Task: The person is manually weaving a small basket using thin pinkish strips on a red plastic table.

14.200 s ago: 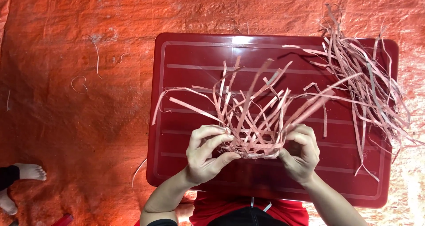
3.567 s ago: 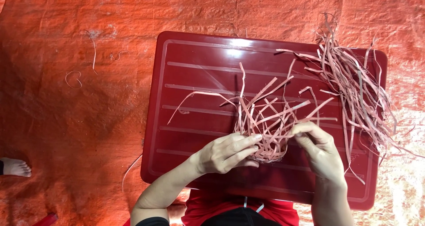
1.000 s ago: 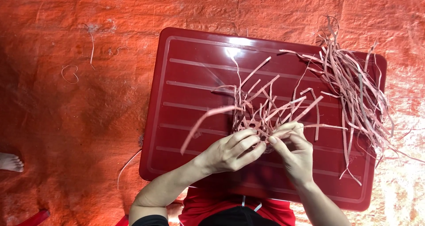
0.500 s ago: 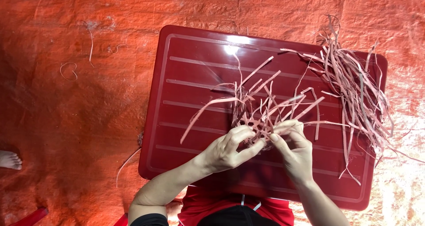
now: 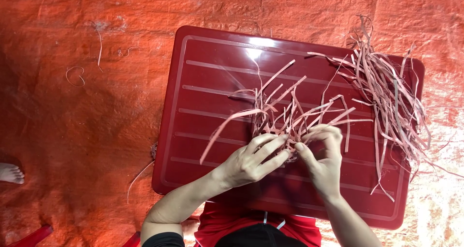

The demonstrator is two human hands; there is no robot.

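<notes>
Here, both hands meet over the woven piece [image 5: 282,126] on the red surface [image 5: 208,82]. The left hand [image 5: 249,162] presses fingers on the piece's near edge, pinching strips. The right hand [image 5: 324,152] curls closed, gripping a strip beside it. Loose strip ends fan up from the piece. A pile [image 5: 391,97] lies right of the piece. A bare foot [image 5: 10,173] rests on the orange tarp [image 5: 72,121], far left of the surface.

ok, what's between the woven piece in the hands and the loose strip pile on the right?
Head view: bare red tabletop, crossed only by strip ends sticking out from the woven piece toward the loose strip pile.
</notes>
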